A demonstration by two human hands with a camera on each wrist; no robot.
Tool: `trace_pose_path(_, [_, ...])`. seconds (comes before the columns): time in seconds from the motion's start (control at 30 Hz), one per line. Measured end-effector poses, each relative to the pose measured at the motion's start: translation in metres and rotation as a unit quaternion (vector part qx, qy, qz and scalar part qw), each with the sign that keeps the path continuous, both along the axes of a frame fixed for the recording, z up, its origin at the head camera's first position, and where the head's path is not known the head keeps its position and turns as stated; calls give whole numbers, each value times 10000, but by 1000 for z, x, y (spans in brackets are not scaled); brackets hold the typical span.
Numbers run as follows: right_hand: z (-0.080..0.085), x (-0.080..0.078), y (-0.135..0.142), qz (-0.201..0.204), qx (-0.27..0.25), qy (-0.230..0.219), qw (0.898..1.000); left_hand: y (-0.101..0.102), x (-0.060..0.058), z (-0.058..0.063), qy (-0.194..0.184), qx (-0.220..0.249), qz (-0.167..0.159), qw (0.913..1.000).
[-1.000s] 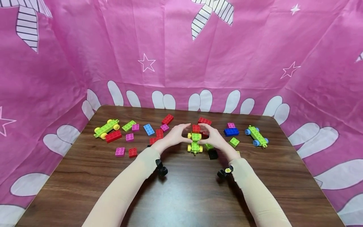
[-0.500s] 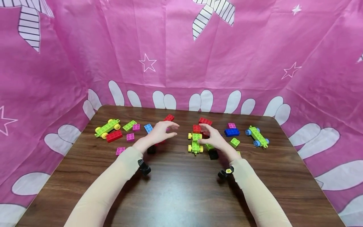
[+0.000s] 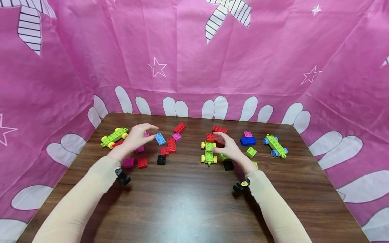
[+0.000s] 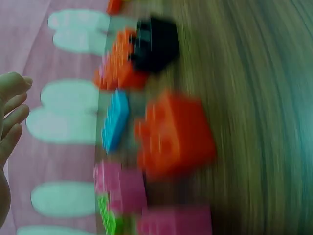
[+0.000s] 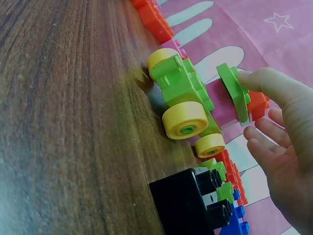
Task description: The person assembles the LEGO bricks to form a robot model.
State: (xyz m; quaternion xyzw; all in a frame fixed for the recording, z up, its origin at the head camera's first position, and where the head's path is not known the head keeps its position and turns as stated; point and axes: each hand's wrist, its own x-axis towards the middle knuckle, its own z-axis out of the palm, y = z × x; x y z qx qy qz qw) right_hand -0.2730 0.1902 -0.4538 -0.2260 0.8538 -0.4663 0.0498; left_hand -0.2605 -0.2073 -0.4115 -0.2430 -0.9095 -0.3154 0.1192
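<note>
My right hand (image 3: 230,149) is beside a lime toy car (image 3: 209,157) with yellow wheels, its thumb and fingers spread apart. In the right wrist view a magenta brick (image 5: 222,104) stands on the car, topped by a lime piece (image 5: 234,93). The thumb tip is right at that lime piece, while the other fingers stay apart from it. A red brick (image 5: 257,105) shows just past it. My left hand (image 3: 136,139) holds nothing; it hovers over bricks at the left, partly covering a magenta brick (image 3: 139,149). A red brick (image 3: 142,163) lies below it.
A second lime car (image 3: 115,136) with yellow wheels stands far left, and one with blue wheels (image 3: 276,146) far right. Between them lie a blue plate-like brick (image 3: 160,138), a black brick (image 3: 161,160), a dark blue brick (image 3: 248,141) and several others. Pink cloth (image 3: 194,67) encloses the table.
My left hand has left the car and swept left, over the magenta bricks, uncovering the red and black bricks in the middle. The right hand and the car have hardly moved.
</note>
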Motion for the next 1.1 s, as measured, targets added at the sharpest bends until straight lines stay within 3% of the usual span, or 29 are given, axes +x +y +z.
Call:
trace_pose_path(0.23, [26,18,-6,-58,55,-15,10000,-46,-7,-10,-336,-506,477,9970])
trace_pose_path(0.33, [28,22,-8,-84,60,-18,9999,-62,-9,-16,-357,-594,656,9954])
trace_pose_path(0.53, [29,22,-11,-75,-41,-30,10000,-88,-12,-29,-404,-634,997,9922])
trace_pose_path(0.73, [27,20,-10,-83,-104,-165,9998,-108,-15,-41,-780,-567,1424,9851])
trace_pose_path(1.1, [26,18,-10,-101,-141,-234,9996,-134,-12,-47,-1387,-732,1824,9706])
